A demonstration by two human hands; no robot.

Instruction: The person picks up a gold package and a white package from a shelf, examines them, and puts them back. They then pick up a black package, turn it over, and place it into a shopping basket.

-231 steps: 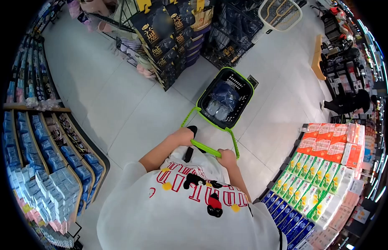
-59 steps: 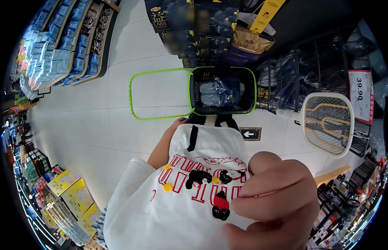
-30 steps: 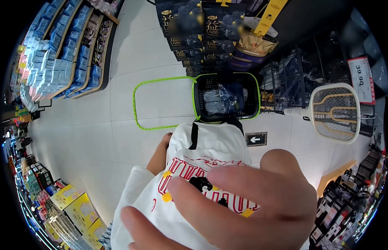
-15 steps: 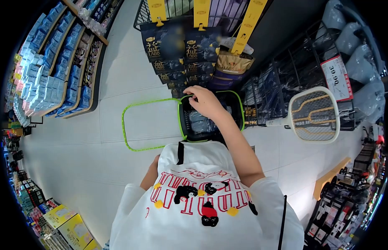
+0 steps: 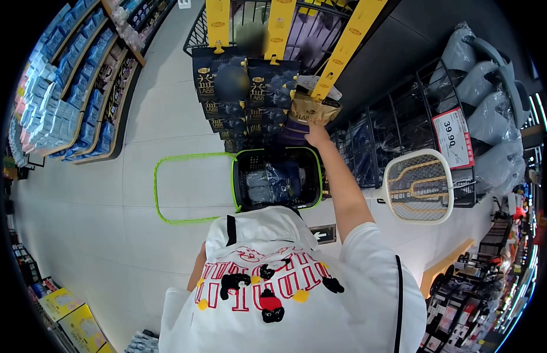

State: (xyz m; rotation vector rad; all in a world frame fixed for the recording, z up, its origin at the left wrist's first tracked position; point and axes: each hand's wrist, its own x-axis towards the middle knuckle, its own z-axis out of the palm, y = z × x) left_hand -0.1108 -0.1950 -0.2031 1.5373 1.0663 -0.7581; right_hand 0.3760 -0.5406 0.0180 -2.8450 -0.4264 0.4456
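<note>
My right hand [image 5: 317, 135] reaches forward to the hanging pouches. Its fingertips are at the lower edge of a gold pouch [image 5: 313, 110], beside a purple pouch [image 5: 292, 130]. The fingers look partly stretched out, with nothing seen gripped in them. Below and left of this hand is a black shopping basket [image 5: 238, 179] with a green rim, holding dark blue and grey items in clear plastic [image 5: 276, 182]. Its green handle loop [image 5: 156, 191] is folded out to the left. Only part of my left arm [image 5: 197, 267] shows; the hand is hidden behind my white shirt.
Black pouches [image 5: 217, 76] hang in rows from yellow strips [image 5: 279, 29]. On the right stand a wire rack [image 5: 397, 123] with a price sign [image 5: 452, 138] and a white mesh racket [image 5: 419, 185]. Shelves of blue packs [image 5: 79, 88] line the left.
My right hand has moved from above the basket forward and right to the gold pouch. The camera view has shifted, and the basket's contents now show more fully.
</note>
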